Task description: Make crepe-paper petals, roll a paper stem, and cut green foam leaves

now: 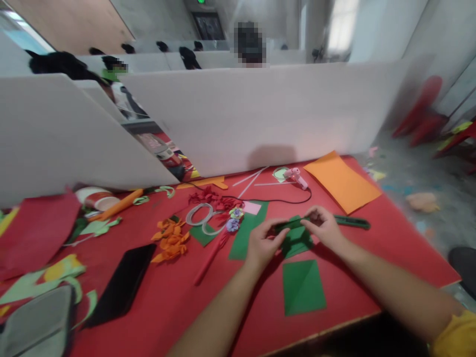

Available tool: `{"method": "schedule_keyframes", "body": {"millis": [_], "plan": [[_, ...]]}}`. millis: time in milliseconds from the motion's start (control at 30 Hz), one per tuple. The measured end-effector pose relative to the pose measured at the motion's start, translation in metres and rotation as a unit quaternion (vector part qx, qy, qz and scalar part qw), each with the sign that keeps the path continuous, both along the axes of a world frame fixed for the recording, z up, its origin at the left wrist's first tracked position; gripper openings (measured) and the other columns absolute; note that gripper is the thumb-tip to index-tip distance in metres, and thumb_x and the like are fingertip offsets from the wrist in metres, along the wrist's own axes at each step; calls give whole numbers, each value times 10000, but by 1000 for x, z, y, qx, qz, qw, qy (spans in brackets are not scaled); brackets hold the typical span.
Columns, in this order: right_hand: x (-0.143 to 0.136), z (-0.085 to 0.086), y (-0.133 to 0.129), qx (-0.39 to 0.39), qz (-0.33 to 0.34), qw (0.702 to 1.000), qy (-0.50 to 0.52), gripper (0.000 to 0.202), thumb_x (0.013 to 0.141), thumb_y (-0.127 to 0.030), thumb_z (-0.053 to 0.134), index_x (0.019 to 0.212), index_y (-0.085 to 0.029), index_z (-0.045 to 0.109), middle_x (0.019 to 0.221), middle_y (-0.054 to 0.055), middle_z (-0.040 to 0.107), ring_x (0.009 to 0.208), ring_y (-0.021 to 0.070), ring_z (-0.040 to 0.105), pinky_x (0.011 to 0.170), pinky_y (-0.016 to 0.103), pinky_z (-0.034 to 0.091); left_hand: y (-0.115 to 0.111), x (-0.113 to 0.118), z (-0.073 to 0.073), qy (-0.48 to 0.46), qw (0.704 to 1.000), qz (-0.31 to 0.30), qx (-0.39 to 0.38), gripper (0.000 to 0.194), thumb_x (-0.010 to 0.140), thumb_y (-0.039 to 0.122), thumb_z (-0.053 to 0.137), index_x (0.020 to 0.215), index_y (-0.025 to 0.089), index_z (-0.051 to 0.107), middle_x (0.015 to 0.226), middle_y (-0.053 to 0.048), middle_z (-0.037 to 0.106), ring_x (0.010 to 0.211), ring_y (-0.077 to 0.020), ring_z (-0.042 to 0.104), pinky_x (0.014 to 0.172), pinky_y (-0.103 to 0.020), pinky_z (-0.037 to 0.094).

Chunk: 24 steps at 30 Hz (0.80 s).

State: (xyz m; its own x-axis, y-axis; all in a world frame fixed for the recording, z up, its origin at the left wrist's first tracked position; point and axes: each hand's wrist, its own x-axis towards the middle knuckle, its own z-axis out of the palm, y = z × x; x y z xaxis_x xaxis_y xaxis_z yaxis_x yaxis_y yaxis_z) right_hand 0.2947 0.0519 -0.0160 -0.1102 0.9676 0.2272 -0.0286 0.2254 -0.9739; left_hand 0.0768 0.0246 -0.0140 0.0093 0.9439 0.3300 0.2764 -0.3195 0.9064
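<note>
A thin dark green piece (293, 224) is stretched between my hands above the red table (256, 317). My left hand (265, 241) pinches its left end between thumb and fingers. At its right end, the fingers of my right hand (322, 225) are closed on it. Green paper (297, 243) lies just under my hands, and a creased green square (304, 287) lies nearer the table's front edge. A larger green sheet (245, 233) is left of my left hand. Just beyond my right hand lies a green cutter-like tool (353, 221).
A pink glue gun (296, 177) with a black cord and an orange sheet (342, 182) lie at the back. To the left are orange paper flowers (173, 240), a red stick with purple flowers (210, 260) and a black flat object (121, 285). White partitions (260, 114) stand behind.
</note>
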Motion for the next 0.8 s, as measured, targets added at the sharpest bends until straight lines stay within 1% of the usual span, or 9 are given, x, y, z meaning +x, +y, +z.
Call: {"method": "schedule_keyframes", "body": {"millis": [67, 167, 300, 400, 467, 533, 633, 700, 800], "plan": [[-1, -1, -1, 3, -4, 1000, -13, 407, 817, -579, 845, 922, -229, 668, 707, -22, 614, 604, 150, 571, 580, 275, 503, 0, 1, -1, -26, 1000, 10, -12, 265, 869, 377, 809, 1071, 208, 834, 1022, -98, 843, 865, -226, 798, 762, -310, 645], [-1, -2, -3, 19, -3, 999, -32, 355, 855, -556, 817, 915, -225, 707, 761, 9, 660, 648, 163, 614, 603, 284, 514, 1, 1, 0, -38, 999, 8, 9, 187, 879, 371, 799, 975, 217, 841, 981, -89, 833, 907, -228, 786, 833, -333, 638], [-2, 1, -3, 73, -10, 995, -66, 252, 889, -482, 800, 904, -234, 762, 894, 55, 717, 776, 196, 682, 657, 304, 542, 5, -1, 0, -44, 999, 13, 14, 156, 881, 373, 798, 900, 225, 841, 965, -85, 829, 912, -228, 781, 856, -351, 635], [-4, 5, -2, 111, -7, 990, -84, 179, 887, -413, 807, 895, -236, 785, 875, 55, 721, 759, 191, 677, 660, 306, 540, 7, -5, -1, -41, 999, 22, 19, 172, 880, 384, 797, 859, 219, 841, 969, -94, 837, 927, -233, 785, 868, -360, 637], [-7, 7, -2, 124, -1, 989, -83, 160, 892, -385, 800, 862, -229, 781, 872, 57, 724, 755, 186, 681, 673, 307, 545, 8, -7, -2, -43, 999, 22, 24, 195, 880, 401, 798, 851, 213, 839, 987, -100, 839, 932, -235, 787, 856, -361, 645], [-9, 7, -2, 123, -6, 990, -76, 171, 894, -386, 792, 841, -225, 773, 866, 57, 722, 750, 184, 683, 671, 305, 550, 8, -7, -3, -57, 998, 25, 18, 225, 874, 426, 804, 884, 204, 837, 1000, -102, 837, 913, -233, 788, 816, -353, 656], [-12, 5, 0, 113, -23, 991, -60, 191, 871, -411, 808, 846, -227, 766, 842, 49, 710, 727, 183, 675, 653, 301, 556, 7, -5, -3, -90, 995, 30, -1, 273, 850, 443, 825, 946, 188, 823, 954, -92, 832, 829, -211, 781, 756, -328, 655], [-12, 3, 1, 108, -27, 993, -45, 192, 860, -413, 816, 852, -230, 757, 831, 42, 706, 723, 186, 676, 658, 306, 567, 5, -2, -3, -106, 994, 30, -6, 283, 833, 436, 837, 953, 181, 813, 920, -86, 827, 784, -197, 771, 738, -315, 649], [-10, 1, 1, 103, -23, 994, -35, 186, 870, -413, 806, 863, -236, 750, 831, 40, 716, 732, 192, 687, 692, 323, 590, 3, 0, -3, -109, 994, 24, -18, 280, 834, 440, 834, 942, 183, 815, 908, -86, 827, 776, -195, 769, 728, -310, 647]]}}
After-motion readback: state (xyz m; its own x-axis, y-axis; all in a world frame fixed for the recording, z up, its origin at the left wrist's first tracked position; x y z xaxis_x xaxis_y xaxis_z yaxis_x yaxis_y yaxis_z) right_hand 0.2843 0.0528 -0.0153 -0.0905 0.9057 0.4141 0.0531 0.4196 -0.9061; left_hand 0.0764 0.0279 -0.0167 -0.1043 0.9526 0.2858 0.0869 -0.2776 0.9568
